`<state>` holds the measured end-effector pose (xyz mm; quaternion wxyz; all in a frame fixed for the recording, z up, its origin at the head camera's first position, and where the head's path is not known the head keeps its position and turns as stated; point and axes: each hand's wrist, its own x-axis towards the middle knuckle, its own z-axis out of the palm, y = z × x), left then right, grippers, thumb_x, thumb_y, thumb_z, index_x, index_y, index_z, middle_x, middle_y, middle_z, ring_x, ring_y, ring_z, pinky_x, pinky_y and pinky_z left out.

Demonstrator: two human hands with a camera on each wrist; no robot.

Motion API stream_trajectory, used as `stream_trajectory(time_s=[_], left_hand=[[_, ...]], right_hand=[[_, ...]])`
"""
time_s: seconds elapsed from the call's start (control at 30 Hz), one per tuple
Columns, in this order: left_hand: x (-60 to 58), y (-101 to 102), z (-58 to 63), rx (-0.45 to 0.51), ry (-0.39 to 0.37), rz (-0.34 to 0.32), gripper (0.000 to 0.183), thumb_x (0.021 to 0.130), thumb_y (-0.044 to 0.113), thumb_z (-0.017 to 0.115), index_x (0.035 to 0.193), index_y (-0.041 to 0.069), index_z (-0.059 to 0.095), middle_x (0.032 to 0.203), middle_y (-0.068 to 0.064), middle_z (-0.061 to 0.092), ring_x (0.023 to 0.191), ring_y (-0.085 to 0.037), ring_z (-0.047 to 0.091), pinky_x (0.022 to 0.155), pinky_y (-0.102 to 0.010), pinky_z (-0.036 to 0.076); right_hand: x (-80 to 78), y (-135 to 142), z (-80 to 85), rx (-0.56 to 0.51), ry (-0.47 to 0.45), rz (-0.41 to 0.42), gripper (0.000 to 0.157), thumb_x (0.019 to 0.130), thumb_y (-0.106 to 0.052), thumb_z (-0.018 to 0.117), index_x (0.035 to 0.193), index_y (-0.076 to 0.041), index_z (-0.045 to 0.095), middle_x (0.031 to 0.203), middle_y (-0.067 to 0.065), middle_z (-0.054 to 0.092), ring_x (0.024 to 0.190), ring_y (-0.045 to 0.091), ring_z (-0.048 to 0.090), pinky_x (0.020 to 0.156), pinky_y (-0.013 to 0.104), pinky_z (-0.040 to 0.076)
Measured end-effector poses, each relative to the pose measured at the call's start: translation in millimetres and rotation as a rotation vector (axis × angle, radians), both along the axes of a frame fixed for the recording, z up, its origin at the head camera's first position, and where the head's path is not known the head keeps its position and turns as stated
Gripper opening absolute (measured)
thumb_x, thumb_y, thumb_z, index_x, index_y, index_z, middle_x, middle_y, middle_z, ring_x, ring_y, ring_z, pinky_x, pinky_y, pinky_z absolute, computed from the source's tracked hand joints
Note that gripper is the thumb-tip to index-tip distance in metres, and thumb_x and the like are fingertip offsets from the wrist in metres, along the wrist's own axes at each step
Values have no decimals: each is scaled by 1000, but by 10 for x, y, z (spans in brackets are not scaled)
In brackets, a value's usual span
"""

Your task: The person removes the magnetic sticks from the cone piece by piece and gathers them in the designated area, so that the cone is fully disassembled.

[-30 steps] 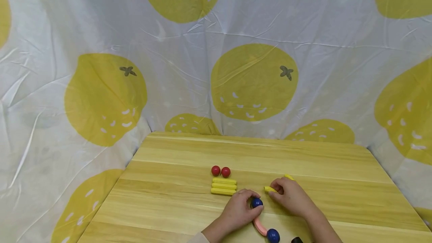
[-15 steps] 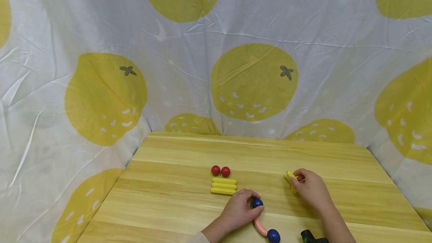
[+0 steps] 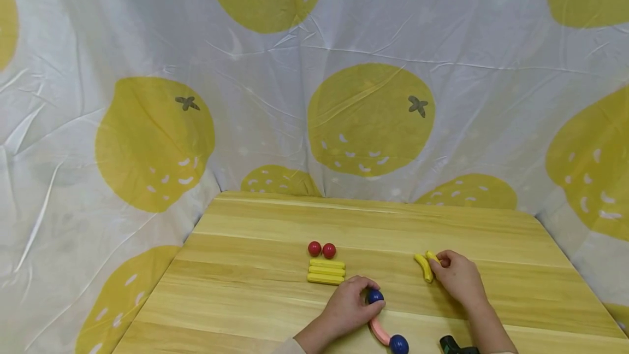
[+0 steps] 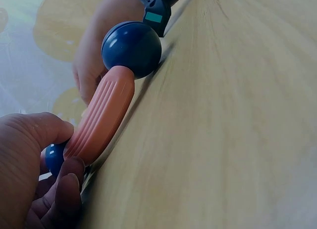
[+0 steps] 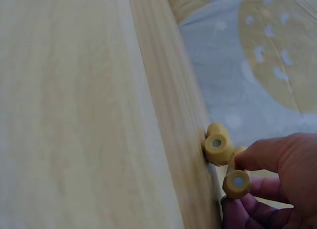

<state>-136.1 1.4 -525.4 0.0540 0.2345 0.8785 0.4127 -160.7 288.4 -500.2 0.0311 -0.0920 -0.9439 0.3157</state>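
Note:
My left hand [image 3: 350, 307] grips the far end of a pink curved magnetic rod [image 4: 101, 117] and the small blue ball [image 3: 375, 296] joined there. At the rod's near end sits another blue ball [image 4: 131, 49]. My right hand [image 3: 461, 278] pinches a yellow curved rod [image 5: 237, 184] between thumb and fingers, low at the table; its end shows a round metal dot. Just left of it lies a second yellow curved rod [image 3: 423, 268], close alongside. Most of the pinched rod is hidden by the right fingers in the head view.
Two red balls [image 3: 321, 249] sit side by side beyond several straight yellow rods [image 3: 326, 271], stacked in a row left of centre on the wooden table [image 3: 236, 288]. A black device [image 3: 457, 346] is at my right wrist. A lemon-print cloth [image 3: 275, 113] hangs behind the table.
My right hand has carried a yellow curved rod rightward to the other one. The two now show side by side, with the right one in my fingers. My left hand has stayed put.

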Motion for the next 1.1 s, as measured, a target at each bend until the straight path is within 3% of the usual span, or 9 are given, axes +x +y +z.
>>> stream_trajectory(time_s=[0.67,0.93,1.1], left_hand=[[-5,3,5,18,-39,6,31,90,43,76,111,20,72,102,14,66,80,4,49,74,-17,44],[6,-3,-3,107,-78,31,38,93,40,75,119,14,69,93,11,56,66,4,46,58,-16,42],[-1,-17,-4,131,-58,-12,34,94,29,73,124,13,70,105,8,61,67,6,48,59,-15,45]], right_hand=[[-26,16,-47,8,17,1,29,97,-24,67,111,1,71,97,10,74,91,25,68,75,36,50],[0,-9,13,25,64,26,35,99,-26,63,119,2,69,114,23,69,102,38,67,83,53,53],[22,-103,116,-20,117,40,31,100,-27,64,119,-3,71,116,18,68,93,27,67,72,36,54]])
